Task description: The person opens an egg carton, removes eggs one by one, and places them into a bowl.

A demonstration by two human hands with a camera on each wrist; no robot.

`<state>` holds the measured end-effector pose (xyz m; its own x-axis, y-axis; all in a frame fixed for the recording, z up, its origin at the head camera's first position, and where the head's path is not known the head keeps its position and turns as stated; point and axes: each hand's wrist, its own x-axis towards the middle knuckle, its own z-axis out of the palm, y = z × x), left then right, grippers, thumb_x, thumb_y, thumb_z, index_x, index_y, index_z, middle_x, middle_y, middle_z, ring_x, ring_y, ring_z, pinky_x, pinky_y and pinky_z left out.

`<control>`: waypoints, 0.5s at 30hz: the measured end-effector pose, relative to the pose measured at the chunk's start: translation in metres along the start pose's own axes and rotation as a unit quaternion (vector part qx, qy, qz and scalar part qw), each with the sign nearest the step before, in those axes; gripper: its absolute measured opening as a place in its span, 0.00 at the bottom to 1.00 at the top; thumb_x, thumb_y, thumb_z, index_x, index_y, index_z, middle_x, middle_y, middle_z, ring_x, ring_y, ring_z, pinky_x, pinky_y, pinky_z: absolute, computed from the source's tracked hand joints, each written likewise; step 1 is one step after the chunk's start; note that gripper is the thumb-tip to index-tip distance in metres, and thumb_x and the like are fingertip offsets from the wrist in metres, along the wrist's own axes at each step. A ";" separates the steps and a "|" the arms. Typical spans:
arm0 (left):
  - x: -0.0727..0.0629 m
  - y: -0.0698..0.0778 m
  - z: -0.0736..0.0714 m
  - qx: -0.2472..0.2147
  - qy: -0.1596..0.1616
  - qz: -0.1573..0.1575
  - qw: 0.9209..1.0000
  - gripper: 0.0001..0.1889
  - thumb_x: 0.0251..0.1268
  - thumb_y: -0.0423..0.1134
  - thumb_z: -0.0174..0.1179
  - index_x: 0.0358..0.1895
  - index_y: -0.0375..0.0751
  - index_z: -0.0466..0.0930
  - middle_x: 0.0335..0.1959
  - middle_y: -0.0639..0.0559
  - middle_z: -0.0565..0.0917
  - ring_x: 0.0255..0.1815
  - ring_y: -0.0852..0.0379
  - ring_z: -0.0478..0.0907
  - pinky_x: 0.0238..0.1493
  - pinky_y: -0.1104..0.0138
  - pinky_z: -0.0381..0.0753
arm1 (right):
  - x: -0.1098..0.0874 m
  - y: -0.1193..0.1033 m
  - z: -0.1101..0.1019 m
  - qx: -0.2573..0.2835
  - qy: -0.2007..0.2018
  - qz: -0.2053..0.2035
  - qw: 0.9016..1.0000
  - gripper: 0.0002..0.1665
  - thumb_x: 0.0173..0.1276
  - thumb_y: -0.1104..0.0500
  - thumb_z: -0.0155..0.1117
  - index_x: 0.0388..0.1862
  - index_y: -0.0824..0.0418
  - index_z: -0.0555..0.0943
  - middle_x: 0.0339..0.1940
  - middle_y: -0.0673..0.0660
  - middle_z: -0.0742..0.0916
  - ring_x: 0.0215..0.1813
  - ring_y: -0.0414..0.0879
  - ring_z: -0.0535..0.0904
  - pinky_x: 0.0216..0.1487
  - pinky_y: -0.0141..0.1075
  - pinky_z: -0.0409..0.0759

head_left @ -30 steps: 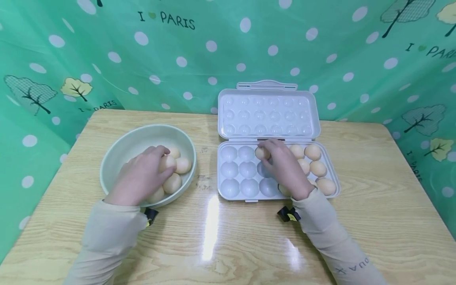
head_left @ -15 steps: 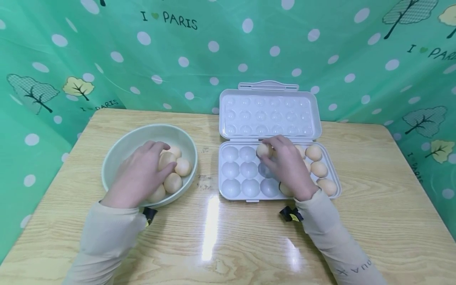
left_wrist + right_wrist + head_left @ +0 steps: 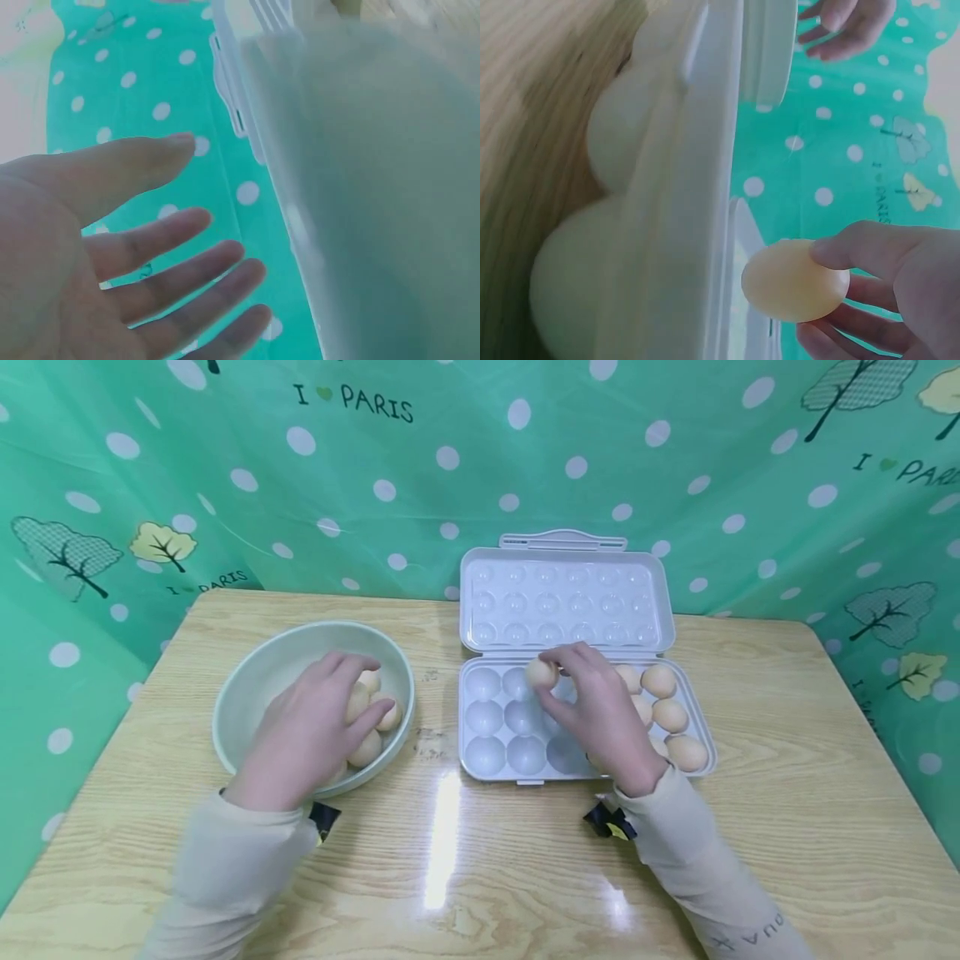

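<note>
My left hand (image 3: 307, 727) hovers over a pale green bowl (image 3: 247, 668), thumb and fingers spread. Beneath it several eggs (image 3: 366, 748) lie in the bowl, partly covered by the hand. The left wrist view shows that same hand (image 3: 150, 255) holding nothing, beside the bowl's wall (image 3: 375, 195). Between thumb and fingers, my right hand (image 3: 600, 710) pinches an egg (image 3: 795, 281), raised over the back of a white egg box (image 3: 465, 727). Other eggs (image 3: 670, 716) sit in the box's right-hand cups; the right hand hides some of them.
The egg box's lid (image 3: 567, 597) stands open at the back, close to a green dotted curtain (image 3: 412, 460). Bare cups (image 3: 484, 717) show on the box's left side. Wooden tabletop (image 3: 495, 868) lies in front of the bowl and box.
My right hand has lifted the egg slightly and moved it a little to the left. My left hand has shifted up and right, its thumb and fingers parting from the eggs.
</note>
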<state>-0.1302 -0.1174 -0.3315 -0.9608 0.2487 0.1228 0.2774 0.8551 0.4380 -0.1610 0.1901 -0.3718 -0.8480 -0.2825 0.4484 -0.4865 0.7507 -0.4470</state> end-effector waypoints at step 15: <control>0.002 0.024 0.031 -0.036 0.066 0.168 0.983 0.24 0.66 0.45 0.66 0.61 0.39 0.74 0.56 0.45 0.79 0.57 0.47 0.78 0.60 0.54 0.80 | -0.008 -0.033 0.000 0.025 0.032 -0.088 0.995 0.18 0.60 0.64 0.73 0.49 0.64 0.82 0.45 0.56 0.85 0.49 0.48 0.80 0.54 0.38 0.80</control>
<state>-0.1255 -0.0824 -0.3485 -0.8082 0.4471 0.3834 0.5831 0.6985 0.4148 -0.1387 0.1677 -0.3608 -0.7340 -0.3672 0.5713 -0.6378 0.6618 -0.3940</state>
